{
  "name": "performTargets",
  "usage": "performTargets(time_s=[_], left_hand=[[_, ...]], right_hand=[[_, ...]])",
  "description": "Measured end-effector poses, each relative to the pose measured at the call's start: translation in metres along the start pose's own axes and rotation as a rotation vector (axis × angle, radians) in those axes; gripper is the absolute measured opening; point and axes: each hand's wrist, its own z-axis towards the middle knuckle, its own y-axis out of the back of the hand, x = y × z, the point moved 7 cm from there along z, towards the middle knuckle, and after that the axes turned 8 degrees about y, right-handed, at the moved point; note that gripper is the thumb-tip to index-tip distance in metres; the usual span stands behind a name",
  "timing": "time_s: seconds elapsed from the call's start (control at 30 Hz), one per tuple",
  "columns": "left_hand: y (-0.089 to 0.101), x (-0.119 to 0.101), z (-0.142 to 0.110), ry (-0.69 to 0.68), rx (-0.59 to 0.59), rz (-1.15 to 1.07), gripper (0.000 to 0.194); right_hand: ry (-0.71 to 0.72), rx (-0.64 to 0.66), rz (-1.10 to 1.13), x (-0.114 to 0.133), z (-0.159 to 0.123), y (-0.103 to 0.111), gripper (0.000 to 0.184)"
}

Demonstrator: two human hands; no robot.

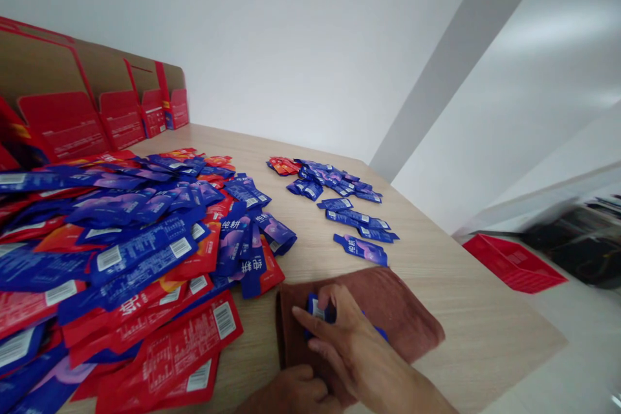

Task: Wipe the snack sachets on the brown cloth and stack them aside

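A folded brown cloth (412,323) lies at the front of the table. On top of it is a blue sachet (316,305) with a white barcode label, partly covered by my right hand (339,326). The thumb and fingers of that hand close on the sachet; another blue bit shows beyond the wrist. Low in the view, my left hand (295,391) has its fingers curled on the cloth's near left edge. Just left of the cloth spreads a large heap of blue and red sachets (145,233). A single blue sachet (361,249) rests beyond the cloth.
Red cardboard boxes (65,123) with open flaps stand along the back left. Smaller groups of blue sachets (330,174) and red sachets (284,165) lie toward the table's far end. Past the right edge of the wooden table (485,310) is a red crate (514,262) below.
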Motion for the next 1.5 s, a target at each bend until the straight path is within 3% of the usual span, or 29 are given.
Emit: performTargets(time_s=[0.1,0.23,0.4,0.5,0.6,0.67,0.73,0.83,1.0,1.17,1.27,1.5], left_hand=[[0.003,0.000,-0.001,0.005,0.051,-0.047,0.041],[-0.005,-0.004,0.001,-0.022,0.008,-0.029,0.051],[-0.016,-0.006,0.004,-0.023,-0.014,-0.003,0.059],[-0.001,-0.002,0.004,0.022,-0.024,-0.014,0.050],[0.017,0.001,0.006,0.038,-0.072,-0.022,0.050],[0.024,0.002,0.008,0.043,-0.116,-0.023,0.052],[0.025,0.002,0.010,0.046,-0.126,-0.025,0.052],[0.022,0.002,0.011,0.032,-0.087,-0.002,0.051],[0.022,0.000,0.008,0.007,-0.105,0.012,0.052],[0.012,0.000,0.004,0.031,-0.038,0.004,0.042],[0.010,0.000,0.003,0.027,0.007,-0.016,0.044],[0.015,-0.001,0.008,-0.013,0.003,-0.010,0.055]], right_hand=[[-0.045,-0.027,0.050,-0.017,-0.003,0.003,0.043],[-0.153,-0.177,-0.065,-0.066,-0.020,0.024,0.042],[-0.222,-0.145,-0.223,-0.100,-0.039,0.035,0.055],[-0.240,-0.094,-0.307,-0.102,-0.042,0.040,0.049],[-0.355,-0.087,-0.361,-0.101,-0.044,0.054,0.052],[-0.411,-0.165,-0.270,-0.092,-0.044,0.064,0.045],[-0.381,-0.249,-0.076,-0.073,-0.039,0.067,0.038],[-0.258,-0.199,0.155,-0.040,-0.024,0.048,0.043],[-0.169,-0.125,-0.043,-0.015,-0.006,0.017,0.051],[-0.002,0.005,-0.033,0.001,-0.008,-0.005,0.052],[-0.010,-0.018,-0.091,-0.012,-0.013,-0.003,0.046],[-0.202,-0.202,-0.279,-0.090,-0.034,0.030,0.043]])
